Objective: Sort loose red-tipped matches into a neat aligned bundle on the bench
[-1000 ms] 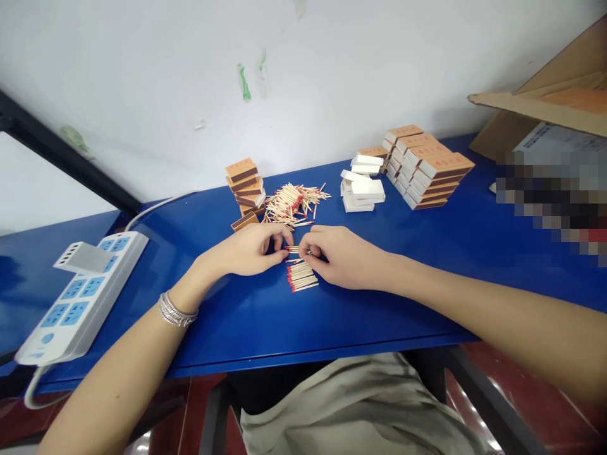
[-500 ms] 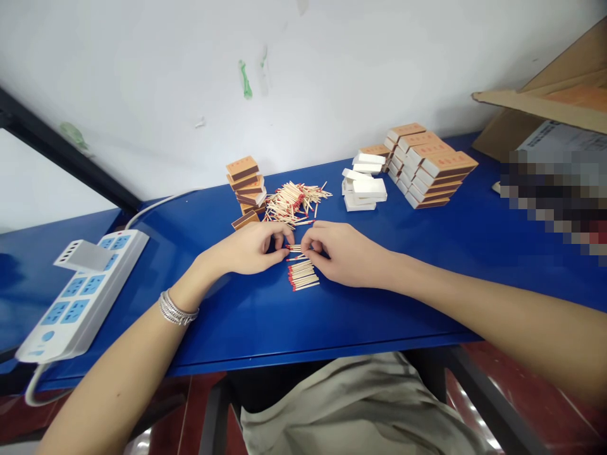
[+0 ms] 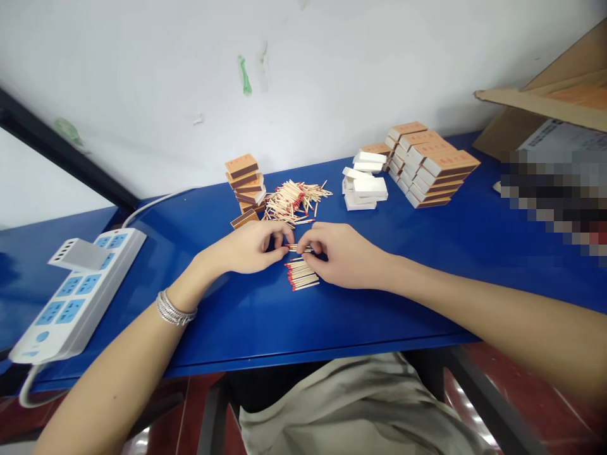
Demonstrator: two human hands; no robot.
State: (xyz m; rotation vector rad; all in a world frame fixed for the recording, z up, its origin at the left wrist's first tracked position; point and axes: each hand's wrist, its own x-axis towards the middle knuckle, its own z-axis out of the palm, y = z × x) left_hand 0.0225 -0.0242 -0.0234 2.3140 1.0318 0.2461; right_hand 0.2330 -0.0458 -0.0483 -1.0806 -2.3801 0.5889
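Observation:
On the blue table (image 3: 370, 303) my left hand (image 3: 249, 248) and my right hand (image 3: 339, 253) meet over a small row of red-tipped matches (image 3: 300, 275). Both hands have their fingers curled and pinch a few matches (image 3: 294, 248) between them, at the far end of the row. Just behind lies a loose heap of matches (image 3: 294, 201). A silver bracelet sits on my left wrist.
A leaning stack of orange matchboxes (image 3: 245, 187) stands left of the heap. White inner trays (image 3: 364, 187) and neat stacks of orange boxes (image 3: 429, 164) lie at the back right. A white and blue power strip (image 3: 76, 292) lies at the left. A cardboard box (image 3: 550, 101) is at the right.
My fingers have shifted slightly on the few matches between them. The view has drifted a little; everything else on the table stays put.

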